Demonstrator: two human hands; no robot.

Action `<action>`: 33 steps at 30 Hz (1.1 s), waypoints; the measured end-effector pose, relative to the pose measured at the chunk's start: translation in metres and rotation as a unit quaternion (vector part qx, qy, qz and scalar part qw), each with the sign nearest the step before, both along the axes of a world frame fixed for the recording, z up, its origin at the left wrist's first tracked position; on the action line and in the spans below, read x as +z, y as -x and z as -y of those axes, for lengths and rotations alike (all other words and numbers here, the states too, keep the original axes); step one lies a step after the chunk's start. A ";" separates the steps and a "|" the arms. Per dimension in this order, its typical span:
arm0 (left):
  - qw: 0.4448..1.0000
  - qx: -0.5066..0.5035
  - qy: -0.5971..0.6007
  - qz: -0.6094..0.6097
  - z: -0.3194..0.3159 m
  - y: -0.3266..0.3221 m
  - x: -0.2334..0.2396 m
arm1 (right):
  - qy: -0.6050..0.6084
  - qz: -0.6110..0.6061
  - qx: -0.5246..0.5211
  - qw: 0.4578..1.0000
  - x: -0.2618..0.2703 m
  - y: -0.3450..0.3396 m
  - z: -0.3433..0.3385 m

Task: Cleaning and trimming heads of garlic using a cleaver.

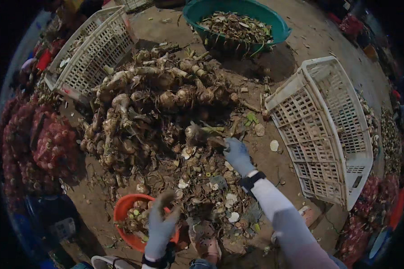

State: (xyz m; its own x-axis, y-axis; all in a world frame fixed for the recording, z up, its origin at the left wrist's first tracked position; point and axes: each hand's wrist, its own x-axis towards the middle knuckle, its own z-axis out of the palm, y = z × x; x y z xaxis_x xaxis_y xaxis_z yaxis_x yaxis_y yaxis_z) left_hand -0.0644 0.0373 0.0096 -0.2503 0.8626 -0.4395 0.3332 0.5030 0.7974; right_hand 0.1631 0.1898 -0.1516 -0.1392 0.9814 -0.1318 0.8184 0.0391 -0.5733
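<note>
My left hand [161,223], in a grey-blue glove with soiled fingertips, is over the right side of an orange-red basin [118,205]. Its thumb and fingers are apart, with nothing visible between them. Inside the basin are trimmed bulbs [137,212] with pale green cut ends. My right hand [238,157], gloved alike, has curled fingers at the near right edge of a heap of soil-covered bulbs with stalks [168,99]. A blurred brown shape [217,141] lies at its fingertips; whether it is held is unclear. Between my hands spread dry leaves and peelings [202,176].
A white plastic crate [299,121] lies tipped at the right; another white crate [99,50] stands back left. Beyond the heap is a green tub [281,32] of plant scraps [235,27]. Red mesh sacks [55,144] line the left. My shoe [205,237] is below the peelings.
</note>
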 end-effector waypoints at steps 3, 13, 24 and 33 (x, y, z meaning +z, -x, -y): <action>0.940 0.127 0.033 0.314 0.003 -0.022 -0.058 | 0.185 -0.183 -0.139 0.956 0.011 0.019 0.041; 0.973 0.050 -0.010 0.226 -0.012 -0.043 -0.097 | -0.072 0.027 0.027 0.997 0.005 0.025 0.007; 0.979 -0.092 -0.031 0.179 0.011 -0.029 -0.018 | 0.399 -0.306 -0.027 0.864 0.175 0.037 0.116; 0.957 -0.020 -0.007 0.291 0.032 -0.032 -0.005 | -0.091 -0.108 0.137 0.980 0.160 0.020 0.155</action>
